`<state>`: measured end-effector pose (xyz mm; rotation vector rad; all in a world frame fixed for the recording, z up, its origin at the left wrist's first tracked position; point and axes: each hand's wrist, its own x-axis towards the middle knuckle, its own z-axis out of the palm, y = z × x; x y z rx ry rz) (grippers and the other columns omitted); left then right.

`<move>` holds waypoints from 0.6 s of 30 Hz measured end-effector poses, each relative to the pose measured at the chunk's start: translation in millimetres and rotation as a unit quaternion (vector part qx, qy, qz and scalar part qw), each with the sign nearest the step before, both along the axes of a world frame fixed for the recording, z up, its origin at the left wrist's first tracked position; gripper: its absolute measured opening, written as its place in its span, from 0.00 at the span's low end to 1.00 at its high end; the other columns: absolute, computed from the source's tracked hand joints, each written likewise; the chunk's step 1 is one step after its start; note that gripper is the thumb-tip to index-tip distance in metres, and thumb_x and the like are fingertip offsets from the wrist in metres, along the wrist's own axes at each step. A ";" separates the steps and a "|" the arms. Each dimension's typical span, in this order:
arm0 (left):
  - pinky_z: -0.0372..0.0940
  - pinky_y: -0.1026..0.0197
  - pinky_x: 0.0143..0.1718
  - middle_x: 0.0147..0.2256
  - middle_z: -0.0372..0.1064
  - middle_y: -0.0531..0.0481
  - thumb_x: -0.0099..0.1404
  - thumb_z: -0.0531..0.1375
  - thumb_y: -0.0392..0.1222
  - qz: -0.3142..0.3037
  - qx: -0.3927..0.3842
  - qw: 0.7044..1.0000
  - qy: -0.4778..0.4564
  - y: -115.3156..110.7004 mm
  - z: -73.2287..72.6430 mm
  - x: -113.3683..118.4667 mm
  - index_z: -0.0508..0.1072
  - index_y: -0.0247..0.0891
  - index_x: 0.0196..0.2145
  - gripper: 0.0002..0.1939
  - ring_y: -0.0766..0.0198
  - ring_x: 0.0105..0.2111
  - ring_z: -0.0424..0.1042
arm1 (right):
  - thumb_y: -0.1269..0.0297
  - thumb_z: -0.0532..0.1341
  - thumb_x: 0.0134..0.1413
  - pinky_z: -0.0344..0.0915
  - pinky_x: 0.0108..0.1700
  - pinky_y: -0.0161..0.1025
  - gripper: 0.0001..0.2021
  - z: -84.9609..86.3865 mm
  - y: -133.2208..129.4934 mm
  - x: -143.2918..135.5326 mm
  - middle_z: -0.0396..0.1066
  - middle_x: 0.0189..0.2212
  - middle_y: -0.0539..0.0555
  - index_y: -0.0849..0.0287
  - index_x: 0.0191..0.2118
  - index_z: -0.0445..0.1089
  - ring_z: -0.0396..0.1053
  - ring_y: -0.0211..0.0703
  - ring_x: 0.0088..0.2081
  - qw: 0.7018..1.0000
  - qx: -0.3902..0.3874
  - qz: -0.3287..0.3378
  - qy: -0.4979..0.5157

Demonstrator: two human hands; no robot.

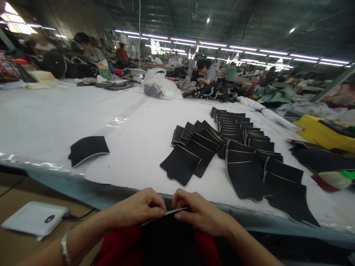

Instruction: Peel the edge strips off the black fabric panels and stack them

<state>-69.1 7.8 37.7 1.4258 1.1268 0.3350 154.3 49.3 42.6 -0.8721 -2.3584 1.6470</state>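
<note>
Cut pieces (181,164) on desk: matt black cloth, pale edge trim. Desk (55,118) covered in white sheet under glossy clear plastic film. Bag (159,85): thin translucent plastic. Wrist bracelet (65,249): shiny metal.

Our left hand (144,208) and right hand (194,212) are covering the top edge of the black piece (166,236), and the lower edge of the frame is cutting it off. People in the upper part are looking too small.

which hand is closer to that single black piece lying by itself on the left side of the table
Left. The left hand is below and to the right of the lone black piece; the right hand is farther right, beyond the left. Both pinch the edge of a black panel.
</note>
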 end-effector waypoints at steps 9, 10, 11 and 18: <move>0.59 0.66 0.21 0.18 0.66 0.53 0.48 0.58 0.38 0.030 -0.110 0.993 -0.036 -3.5 -18.2 -0.5 0.76 0.32 0.25 0.09 0.67 0.17 0.62 | 0.73 0.62 0.56 0.55 0.36 0.33 0.07 -10.3 -11.6 0.7 0.68 0.32 0.45 0.55 0.38 0.67 0.63 0.36 0.34 0.995 0.098 0.019 -0.027; 0.58 0.67 0.21 0.17 0.65 0.54 0.48 0.57 0.38 0.034 -0.105 0.993 -0.035 -3.4 -19.4 -0.1 0.75 0.32 0.24 0.09 0.68 0.17 0.61 | 0.73 0.62 0.57 0.56 0.38 0.34 0.07 -11.5 -14.4 0.0 0.68 0.35 0.46 0.54 0.39 0.67 0.64 0.37 0.35 0.991 0.131 0.020 -0.031; 0.56 0.67 0.20 0.17 0.64 0.55 0.47 0.57 0.37 0.041 -0.097 0.994 -0.036 -3.5 -20.6 0.4 0.75 0.32 0.24 0.08 0.69 0.17 0.60 | 0.73 0.62 0.57 0.56 0.40 0.35 0.07 -12.5 -17.5 -1.1 0.68 0.37 0.47 0.54 0.40 0.67 0.64 0.38 0.37 0.985 0.169 0.019 -0.036; 0.44 0.66 0.21 0.15 0.54 0.59 0.50 0.59 0.39 0.102 -0.072 0.990 -0.066 -10.2 -31.3 6.0 0.70 0.33 0.18 0.08 0.72 0.18 0.49 | 0.65 0.70 0.51 0.52 0.45 0.43 0.12 -24.2 -39.4 -13.8 0.66 0.41 0.50 0.55 0.39 0.68 0.60 0.46 0.43 0.940 0.339 -0.022 -0.037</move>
